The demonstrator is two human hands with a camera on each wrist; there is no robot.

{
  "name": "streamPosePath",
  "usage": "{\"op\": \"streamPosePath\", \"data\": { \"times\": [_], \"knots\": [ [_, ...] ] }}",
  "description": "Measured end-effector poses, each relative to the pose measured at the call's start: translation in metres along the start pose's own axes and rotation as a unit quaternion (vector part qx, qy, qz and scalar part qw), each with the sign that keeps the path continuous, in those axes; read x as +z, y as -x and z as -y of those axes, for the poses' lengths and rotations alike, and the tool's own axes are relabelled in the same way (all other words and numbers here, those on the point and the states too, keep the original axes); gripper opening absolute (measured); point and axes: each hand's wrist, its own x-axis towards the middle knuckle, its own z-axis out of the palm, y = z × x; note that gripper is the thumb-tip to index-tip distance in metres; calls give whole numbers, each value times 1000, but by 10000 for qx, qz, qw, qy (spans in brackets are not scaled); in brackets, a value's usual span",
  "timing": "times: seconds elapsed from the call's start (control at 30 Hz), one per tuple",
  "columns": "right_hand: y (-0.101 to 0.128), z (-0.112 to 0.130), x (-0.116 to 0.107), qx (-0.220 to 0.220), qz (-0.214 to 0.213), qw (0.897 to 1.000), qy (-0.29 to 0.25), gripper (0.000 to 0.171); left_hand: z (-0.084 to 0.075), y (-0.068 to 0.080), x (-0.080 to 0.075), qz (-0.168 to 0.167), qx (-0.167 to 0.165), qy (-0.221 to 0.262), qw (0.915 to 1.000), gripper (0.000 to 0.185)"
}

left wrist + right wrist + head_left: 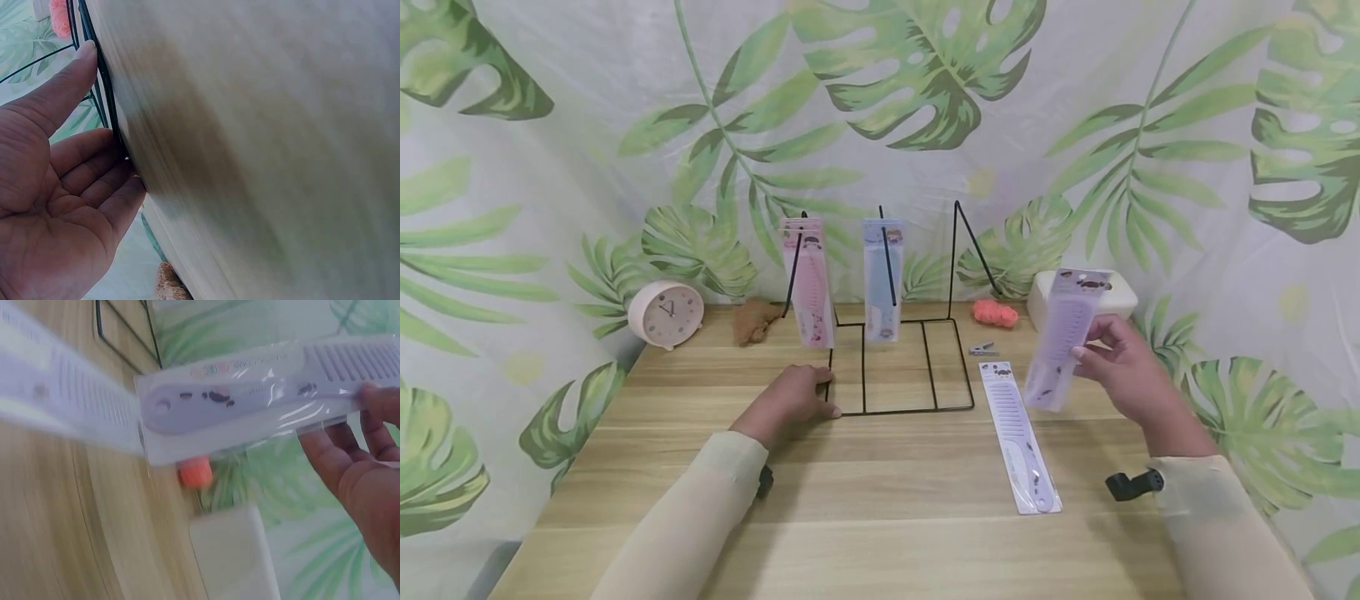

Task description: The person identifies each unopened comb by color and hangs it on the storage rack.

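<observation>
My right hand [1123,367] pinches a packaged purple comb [1063,337] by its edge, upright above the table; in the right wrist view the thumb presses on the clear wrapper near the teeth. A second packaged purple comb [1018,437] lies flat on the table, left of that hand. My left hand [793,400] holds the left front corner of a black wire rack [898,411], thumb on the front bar and fingers at the side bar. On the rack's arms hang a packaged pink comb [811,283] and a packaged blue comb [882,279]; the right arm bears nothing.
A pink alarm clock [666,315] and a brown fuzzy lump [754,322] stand at the back left. Behind on the right are a coral yarn bundle [995,313], a white box [1120,293] and a small metal clip [982,348]. A leaf-print curtain [880,100] hangs behind the table.
</observation>
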Motion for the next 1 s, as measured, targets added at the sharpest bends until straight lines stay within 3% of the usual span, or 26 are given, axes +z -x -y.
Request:
{"op": "streamPosePath", "data": {
  "times": [0.17,0.4,1.0],
  "knots": [
    [0,9,28,-405,604,9958,-548,24,-1,0,-1,-26,17,-43,10000,77],
    [-3,16,56,-658,1217,9889,-537,22,-1,1,-1,-20,23,-42,10000,77],
    [-8,12,72,-336,1242,9917,-64,21,-3,2,-1,7,-47,48,10000,76]
  ]
}}
